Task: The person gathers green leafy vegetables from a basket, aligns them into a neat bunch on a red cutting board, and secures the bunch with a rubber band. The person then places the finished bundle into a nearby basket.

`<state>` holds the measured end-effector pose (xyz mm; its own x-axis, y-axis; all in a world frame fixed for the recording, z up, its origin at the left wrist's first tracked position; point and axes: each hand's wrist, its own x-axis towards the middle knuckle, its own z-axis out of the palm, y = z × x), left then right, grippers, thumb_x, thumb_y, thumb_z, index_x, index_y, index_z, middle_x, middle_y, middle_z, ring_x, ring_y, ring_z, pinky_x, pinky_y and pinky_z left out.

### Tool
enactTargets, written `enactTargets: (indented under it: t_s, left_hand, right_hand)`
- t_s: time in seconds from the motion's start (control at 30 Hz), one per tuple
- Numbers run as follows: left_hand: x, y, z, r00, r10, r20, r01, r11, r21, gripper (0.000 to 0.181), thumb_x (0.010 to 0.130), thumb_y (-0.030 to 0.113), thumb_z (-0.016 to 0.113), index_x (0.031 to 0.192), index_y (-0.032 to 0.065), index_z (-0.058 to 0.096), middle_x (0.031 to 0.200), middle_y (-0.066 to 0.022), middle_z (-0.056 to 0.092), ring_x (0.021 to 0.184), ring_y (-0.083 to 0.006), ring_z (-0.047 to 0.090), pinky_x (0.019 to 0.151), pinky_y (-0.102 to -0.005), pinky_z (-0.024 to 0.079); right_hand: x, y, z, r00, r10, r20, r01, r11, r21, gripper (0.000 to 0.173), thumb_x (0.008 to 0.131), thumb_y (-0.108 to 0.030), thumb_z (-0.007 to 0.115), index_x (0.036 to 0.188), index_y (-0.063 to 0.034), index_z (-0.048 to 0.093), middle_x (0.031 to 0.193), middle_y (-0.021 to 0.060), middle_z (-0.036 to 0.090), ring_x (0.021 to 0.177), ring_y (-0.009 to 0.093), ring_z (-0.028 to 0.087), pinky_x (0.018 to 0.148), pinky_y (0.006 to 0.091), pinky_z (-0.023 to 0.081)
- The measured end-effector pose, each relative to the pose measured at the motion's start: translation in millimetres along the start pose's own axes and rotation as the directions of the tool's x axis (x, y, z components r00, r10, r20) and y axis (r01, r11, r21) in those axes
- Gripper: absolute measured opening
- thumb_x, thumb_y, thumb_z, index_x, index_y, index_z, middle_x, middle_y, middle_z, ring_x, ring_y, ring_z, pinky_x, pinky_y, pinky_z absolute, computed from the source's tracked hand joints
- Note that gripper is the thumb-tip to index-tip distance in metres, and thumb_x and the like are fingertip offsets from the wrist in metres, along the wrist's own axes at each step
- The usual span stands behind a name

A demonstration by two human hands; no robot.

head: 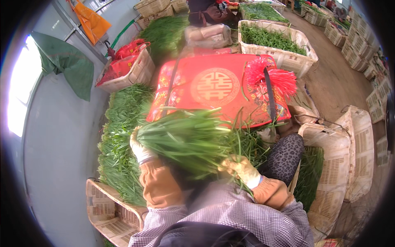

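My left hand (141, 147), in a pale work glove, grips a large bunch of green chive-like leaves (182, 139) from its left side. The bunch lies sideways above my lap, blurred, with its pale stem ends to the right. At its lower right, my gloved right hand (242, 170) has its fingers curled around a few loose leaves, some trailing below the wrist. Just beyond the bunch is a red fabric-covered block (216, 86) with a gold emblem and dark straps. A pink plastic-string bundle (277, 78) rests on its right end. Loose leaves (247, 143) lie tangled between block and lap.
Stacked chives (120, 145) line the wall side at left. An empty plastic crate (114, 213) stands at lower left, more crates (327, 166) at right. A leaf-filled crate (277, 57) bearing writing and a crate with red bags (132, 71) stand farther off. Another person (203, 14) is beyond.
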<state>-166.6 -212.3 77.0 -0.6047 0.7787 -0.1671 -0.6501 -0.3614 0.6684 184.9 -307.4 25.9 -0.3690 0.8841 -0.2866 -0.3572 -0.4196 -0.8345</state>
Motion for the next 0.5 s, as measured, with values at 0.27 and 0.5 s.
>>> enactTargets:
  t_s: [0.27, 0.5]
  left_hand:
    - [-3, 2, 5, 0.999, -0.039, 0.028, 0.042, 0.994, -0.105, 0.013, 0.085, 0.009, 0.056, 0.095, 0.0035, 0.062, 0.093, -0.0101, 0.065, 0.086, -0.0225, 0.062, 0.083, -0.0361, 0.051]
    - [2, 23, -14, 0.997, -0.049, -0.051, 0.050, 0.999, 0.014, 0.020, 0.088, 0.018, 0.052, 0.098, 0.0037, 0.061, 0.097, -0.0111, 0.065, 0.091, -0.0254, 0.061, 0.087, -0.0395, 0.049]
  right_hand:
    - [6, -57, 38, 0.962, 0.218, -0.167, -0.228, 0.972, -0.047, 0.029, 0.089, -0.032, 0.059, 0.084, -0.0047, 0.067, 0.062, -0.0013, 0.059, 0.044, 0.003, 0.041, 0.039, 0.0198, 0.029]
    - [8, 9, -41, 0.990, 0.053, -0.134, -0.049, 0.998, 0.031, 0.023, 0.091, -0.021, 0.059, 0.097, 0.0004, 0.067, 0.076, 0.0080, 0.067, 0.055, 0.012, 0.058, 0.048, 0.0240, 0.045]
